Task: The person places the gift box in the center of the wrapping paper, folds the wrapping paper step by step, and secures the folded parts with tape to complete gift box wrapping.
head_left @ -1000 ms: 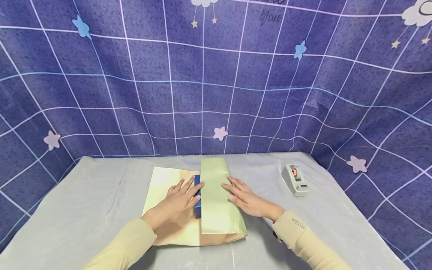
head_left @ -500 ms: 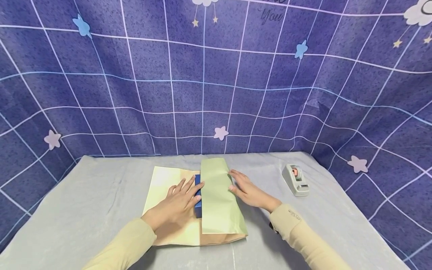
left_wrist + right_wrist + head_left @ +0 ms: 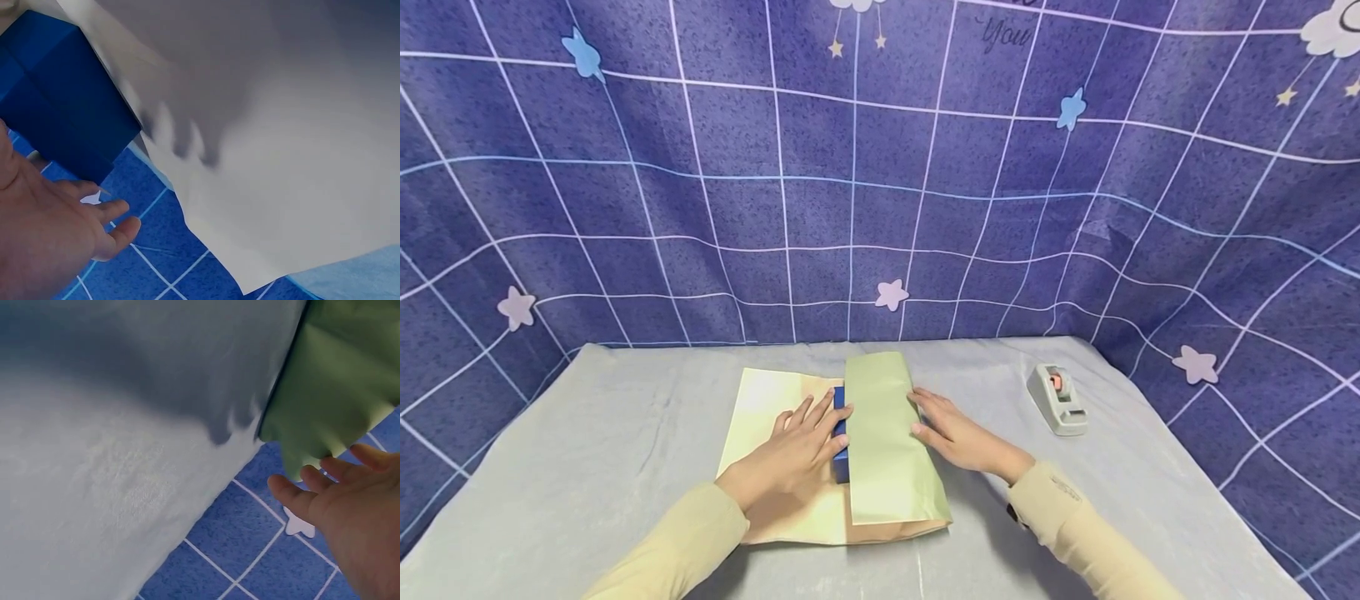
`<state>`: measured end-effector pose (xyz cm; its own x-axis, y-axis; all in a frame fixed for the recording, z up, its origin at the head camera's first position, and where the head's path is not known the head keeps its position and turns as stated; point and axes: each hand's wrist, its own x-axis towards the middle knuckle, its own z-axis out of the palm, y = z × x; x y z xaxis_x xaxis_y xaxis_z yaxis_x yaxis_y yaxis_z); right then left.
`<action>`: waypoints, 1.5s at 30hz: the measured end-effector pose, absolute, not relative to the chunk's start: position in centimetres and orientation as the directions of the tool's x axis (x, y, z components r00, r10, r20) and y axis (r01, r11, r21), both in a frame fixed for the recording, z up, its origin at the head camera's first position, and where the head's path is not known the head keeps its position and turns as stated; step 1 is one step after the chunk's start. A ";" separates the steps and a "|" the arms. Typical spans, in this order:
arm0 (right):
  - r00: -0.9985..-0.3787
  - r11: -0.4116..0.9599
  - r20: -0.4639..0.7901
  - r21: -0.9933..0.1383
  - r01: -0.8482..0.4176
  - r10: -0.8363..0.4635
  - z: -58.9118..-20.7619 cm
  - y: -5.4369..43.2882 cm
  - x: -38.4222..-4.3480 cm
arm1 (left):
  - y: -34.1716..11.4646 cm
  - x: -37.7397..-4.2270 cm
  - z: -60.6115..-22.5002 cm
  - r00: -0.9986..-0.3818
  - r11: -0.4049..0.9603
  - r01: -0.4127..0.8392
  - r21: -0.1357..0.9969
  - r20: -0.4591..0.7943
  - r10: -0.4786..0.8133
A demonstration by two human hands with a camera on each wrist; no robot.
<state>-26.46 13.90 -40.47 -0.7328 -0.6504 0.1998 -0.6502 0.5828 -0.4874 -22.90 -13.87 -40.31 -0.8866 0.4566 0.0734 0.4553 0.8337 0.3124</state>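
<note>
A sheet of wrapping paper (image 3: 887, 450), pale green on the folded flap and cream on the flat part at left, lies around a blue box (image 3: 841, 468). The flap covers the box's right part; a blue strip shows at the flap's left edge. My left hand (image 3: 793, 454) rests with spread fingers on the box and the flap's edge. In the left wrist view the blue box (image 3: 62, 94) stands beside that hand's fingers. My right hand (image 3: 958, 433) touches the flap's right side with straight fingers; in the right wrist view they lie against the green paper (image 3: 337, 381).
A grey tape dispenser (image 3: 1058, 402) with a roll of tape stands on the right part of the table. A light grey cloth (image 3: 625, 433) covers the table. Behind hangs a blue curtain (image 3: 737, 217) with a grid and stars.
The right hand has slid from the top of the flap to its right side, going up a little and then back down. The flap's lower edge has shifted slightly. The left hand stays in place.
</note>
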 end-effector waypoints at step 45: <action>-0.628 0.695 0.351 0.103 -0.712 -0.695 -40.7 14.4 -18.0 | -13.8 -22.9 -40.6 -0.898 0.847 0.435 0.306 0.074 0.434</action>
<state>-17.96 14.44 -40.73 -0.6277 -0.6949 0.3509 -0.7117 0.6949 0.1028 -22.86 -13.77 -40.60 -0.8977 0.4342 0.0744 0.4349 0.8468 0.3063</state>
